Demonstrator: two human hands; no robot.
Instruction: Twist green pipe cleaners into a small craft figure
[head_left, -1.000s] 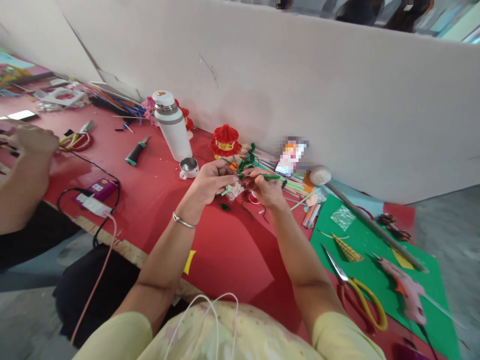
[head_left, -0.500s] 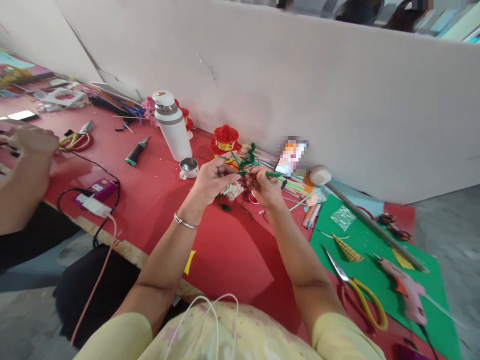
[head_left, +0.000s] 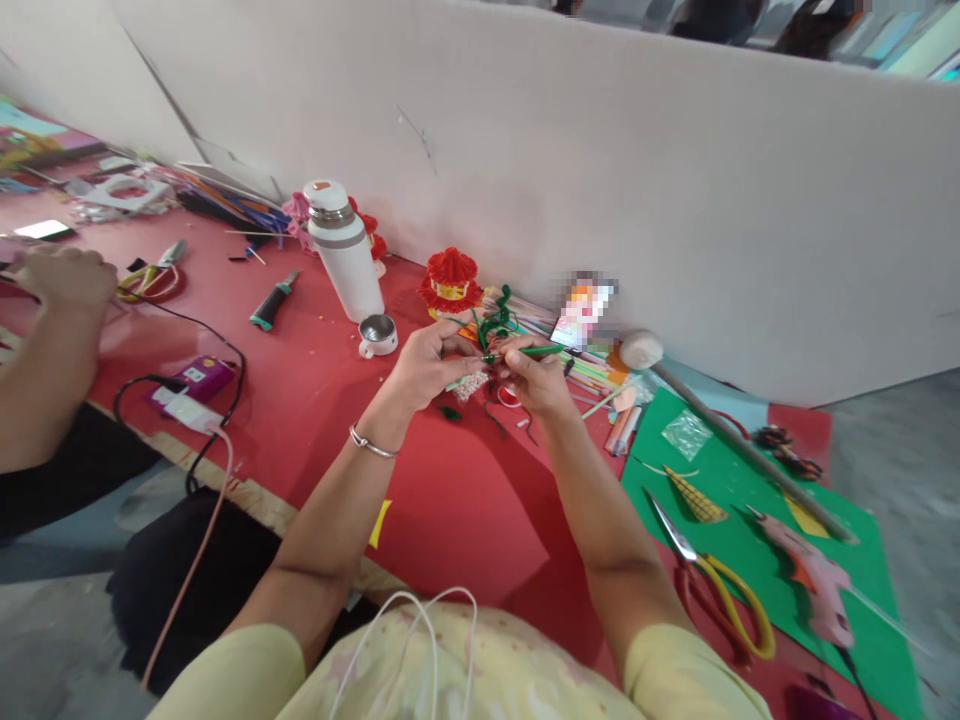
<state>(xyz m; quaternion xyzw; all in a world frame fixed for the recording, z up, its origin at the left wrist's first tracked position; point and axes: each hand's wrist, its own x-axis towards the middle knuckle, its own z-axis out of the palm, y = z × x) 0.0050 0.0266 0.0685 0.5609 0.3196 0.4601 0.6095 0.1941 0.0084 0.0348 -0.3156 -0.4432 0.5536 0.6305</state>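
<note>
Now, from the head view, our left hand (head_left: 431,362) and right hand (head_left: 534,378) meet above the red counter (head_left: 465,500), each grip closed on the green pipe cleaner (head_left: 525,352), which has tipped slightly since a second ago, so we judge the twisting is ongoing. At ten o'clock from our hands stands the white flask (head_left: 343,250), at four o'clock lie the scissors (head_left: 712,585), and at nine o'clock a co-worker's hand (head_left: 67,278) rests.

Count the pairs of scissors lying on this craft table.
2: yellow-handled scissors lying at the red mat's edge beside the green sheet, and yellow-handled scissors far left near another person's hand. Clutter may hide more.
</note>
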